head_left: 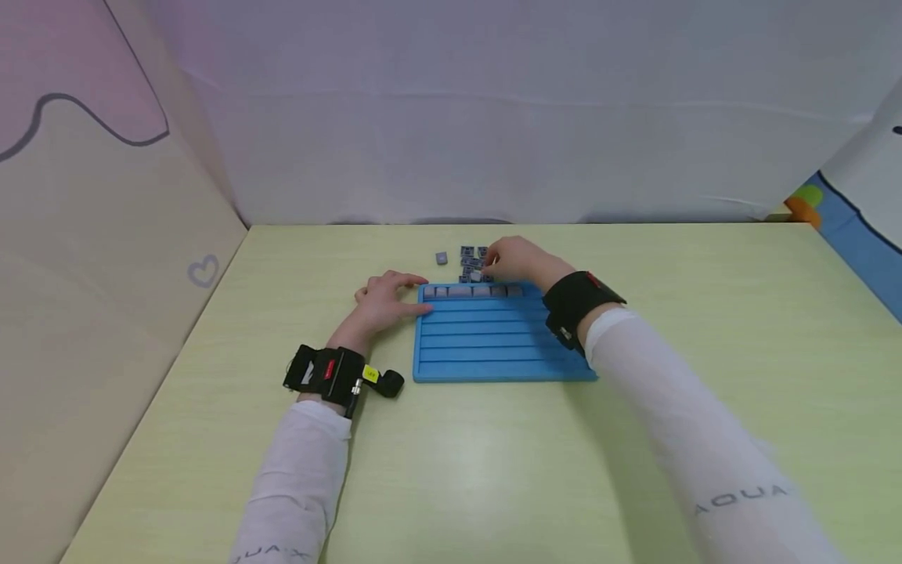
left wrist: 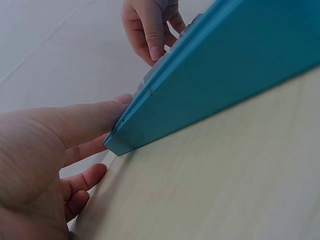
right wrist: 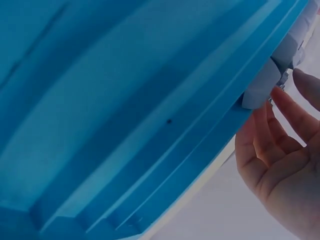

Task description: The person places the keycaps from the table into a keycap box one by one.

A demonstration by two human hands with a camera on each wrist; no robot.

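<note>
We see a blue grooved tray (head_left: 493,345) lying flat on the pale green table (head_left: 705,352), roughly in the middle, just in front of the person. Its far-most groove holds a row of small grey tiles (head_left: 470,291) running from the left end to about the middle of the tray.

The left hand (head_left: 384,304) rests on the table at the tray's far left corner — fingers fairly straight, fingertips touching the tray's left edge, nothing held. In the left wrist view the thumb (left wrist: 85,122) lies against that blue corner (left wrist: 120,140), and the other fingers curl loosely on the table beneath.

The right hand (head_left: 520,261) reaches past the far edge of the tray to a small heap of loose tiles (head_left: 474,262) lying on the table just beyond it. Its fingertips are bunched at a light tile (head_left: 476,275) at the near side of the heap, right by the tray's rim — they seem to pinch it, though the tile is too small for us to be sure. The right wrist view shows the palm (right wrist: 280,170) open toward the tray's edge, with pale tiles close to the fingers.

One grey tile (head_left: 441,258) lies alone to the left of the heap. Both wrists wear black camera straps over white sleeves.
</note>
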